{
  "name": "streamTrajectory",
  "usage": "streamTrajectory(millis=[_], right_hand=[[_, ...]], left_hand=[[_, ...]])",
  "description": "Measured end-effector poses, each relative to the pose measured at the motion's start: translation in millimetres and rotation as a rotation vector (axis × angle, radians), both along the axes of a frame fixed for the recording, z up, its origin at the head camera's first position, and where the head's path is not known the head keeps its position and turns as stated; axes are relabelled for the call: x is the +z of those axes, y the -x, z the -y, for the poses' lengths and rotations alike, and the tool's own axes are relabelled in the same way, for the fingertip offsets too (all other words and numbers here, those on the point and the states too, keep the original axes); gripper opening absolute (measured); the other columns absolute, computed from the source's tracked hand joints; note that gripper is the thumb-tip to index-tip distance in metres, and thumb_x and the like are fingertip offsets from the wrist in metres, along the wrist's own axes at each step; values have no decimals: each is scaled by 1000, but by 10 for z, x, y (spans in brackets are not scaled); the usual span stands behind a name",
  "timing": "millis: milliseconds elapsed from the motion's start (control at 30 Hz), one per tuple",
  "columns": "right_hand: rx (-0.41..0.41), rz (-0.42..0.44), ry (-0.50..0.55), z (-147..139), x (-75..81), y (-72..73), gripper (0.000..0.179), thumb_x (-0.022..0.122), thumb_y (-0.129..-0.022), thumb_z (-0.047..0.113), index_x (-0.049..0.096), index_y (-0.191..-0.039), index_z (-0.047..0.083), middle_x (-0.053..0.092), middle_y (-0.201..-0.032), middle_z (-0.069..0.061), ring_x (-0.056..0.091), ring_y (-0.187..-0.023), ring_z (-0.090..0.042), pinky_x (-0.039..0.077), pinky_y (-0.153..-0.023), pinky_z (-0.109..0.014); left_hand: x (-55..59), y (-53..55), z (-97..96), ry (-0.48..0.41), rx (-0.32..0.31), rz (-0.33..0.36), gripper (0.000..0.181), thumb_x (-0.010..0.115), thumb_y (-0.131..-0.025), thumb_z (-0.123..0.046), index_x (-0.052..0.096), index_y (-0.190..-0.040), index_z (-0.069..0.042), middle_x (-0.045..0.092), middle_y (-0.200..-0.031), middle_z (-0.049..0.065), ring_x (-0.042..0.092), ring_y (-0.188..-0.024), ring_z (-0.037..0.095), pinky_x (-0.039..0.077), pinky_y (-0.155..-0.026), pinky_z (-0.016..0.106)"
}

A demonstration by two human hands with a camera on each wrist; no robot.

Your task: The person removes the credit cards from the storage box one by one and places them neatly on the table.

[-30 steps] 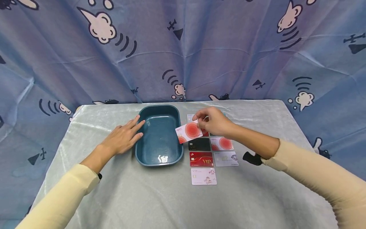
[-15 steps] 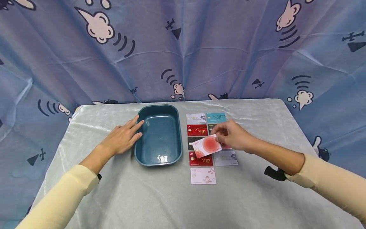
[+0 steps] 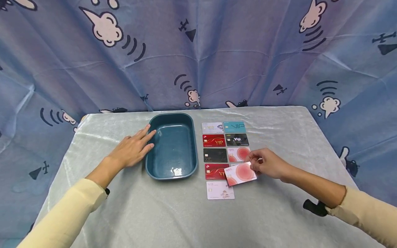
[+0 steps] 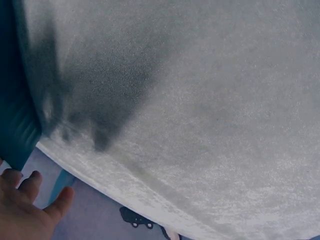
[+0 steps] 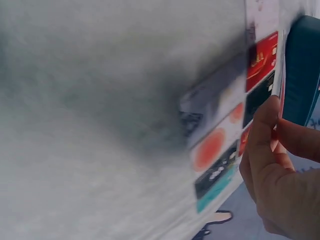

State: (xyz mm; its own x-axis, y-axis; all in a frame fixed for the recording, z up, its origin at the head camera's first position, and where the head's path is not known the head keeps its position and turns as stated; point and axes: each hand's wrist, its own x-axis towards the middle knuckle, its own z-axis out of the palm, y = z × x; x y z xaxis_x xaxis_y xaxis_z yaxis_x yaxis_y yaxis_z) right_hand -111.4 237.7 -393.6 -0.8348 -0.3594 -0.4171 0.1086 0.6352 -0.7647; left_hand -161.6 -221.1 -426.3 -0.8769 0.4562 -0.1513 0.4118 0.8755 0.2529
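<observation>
My right hand (image 3: 268, 163) pinches a white plastic card with red circles (image 3: 240, 173) by its right edge, thumb against fingers. The card is tilted over the right column of cards and overlaps the lower red VIP card (image 3: 214, 171) and the pale pink VIP card (image 3: 218, 193). A silvery card (image 5: 215, 107) shows beneath it in the right wrist view, mostly hidden from the head. A like red-circled card (image 3: 238, 154) lies just behind. My left hand (image 3: 133, 148) rests with fairly straight fingers at the left rim of a deep teal dish (image 3: 196, 151).
Behind lie a white VIP card (image 3: 212, 128), a teal card (image 3: 234, 127), an upper red VIP card (image 3: 214, 140), a black Vip card (image 3: 237, 139) and a plain black card (image 3: 215, 155). Grey velvety cloth (image 3: 149, 213) covers the table; a patterned blue curtain (image 3: 235, 62) hangs behind.
My right hand has carried the red-circled card from beside the dish rightward and toward me, across the card rows. The far cards have come into view. My left hand has stayed at the dish.
</observation>
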Motion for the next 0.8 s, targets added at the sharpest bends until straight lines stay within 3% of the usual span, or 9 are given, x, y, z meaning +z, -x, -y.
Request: streamTrajectory(millis=[500,800], right_hand=[[-50,59,50,-329,-366,-263,18,58,-89,-8,64,-106,-8,52,-78,-5,52,-73,-17,50,-57,-25],[-58,65,68,-371,-450,-334,17,60,-89,-8,63,-105,-7,53,-79,-7,53,-71,-17,54,-56,-27]], left_hand=[[1,9,15,14,-3,7,58,41,-108,-36,27,-158,-11,12,-165,15,23,-149,36,31,-107,65],[0,23,8,21,-2,12,59,40,-107,-37,26,-159,-12,11,-166,15,22,-149,36,30,-107,66]])
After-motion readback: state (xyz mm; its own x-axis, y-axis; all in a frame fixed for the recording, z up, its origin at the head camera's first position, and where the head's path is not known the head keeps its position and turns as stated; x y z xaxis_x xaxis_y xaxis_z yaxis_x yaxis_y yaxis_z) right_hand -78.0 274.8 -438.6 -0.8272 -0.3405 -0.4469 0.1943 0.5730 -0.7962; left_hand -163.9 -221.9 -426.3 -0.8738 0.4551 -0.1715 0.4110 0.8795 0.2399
